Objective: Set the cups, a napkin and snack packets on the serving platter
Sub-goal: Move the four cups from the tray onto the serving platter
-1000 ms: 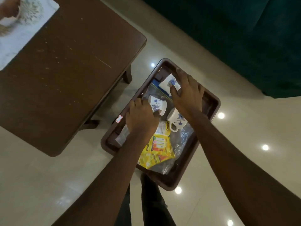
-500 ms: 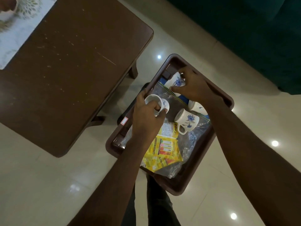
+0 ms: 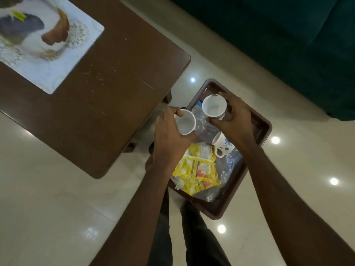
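Observation:
My left hand [image 3: 171, 139] grips a white cup [image 3: 185, 122], mouth up, above the left rim of a brown tray [image 3: 266, 129]. A second white cup [image 3: 213, 107] is held upright in my right hand [image 3: 234, 121] over the tray's far end. One more white cup with blue flowers [image 3: 221, 144] lies on its side in the tray. Beside it lie a yellow snack packet [image 3: 197, 170] and clear plastic bags [image 3: 225, 169]. The white serving platter [image 3: 46, 45], printed with a rooster picture, rests on the brown table at the upper left.
The brown table [image 3: 99, 104] stands to the left of the tray. A dark green sofa [image 3: 278, 45] fills the upper right. The tray sits low over the glossy tiled floor [image 3: 57, 208], above my legs [image 3: 192, 237].
Both hands have lifted their cups up out of the tray and turned them mouth up. The view has shifted, bringing the platter on the table into sight.

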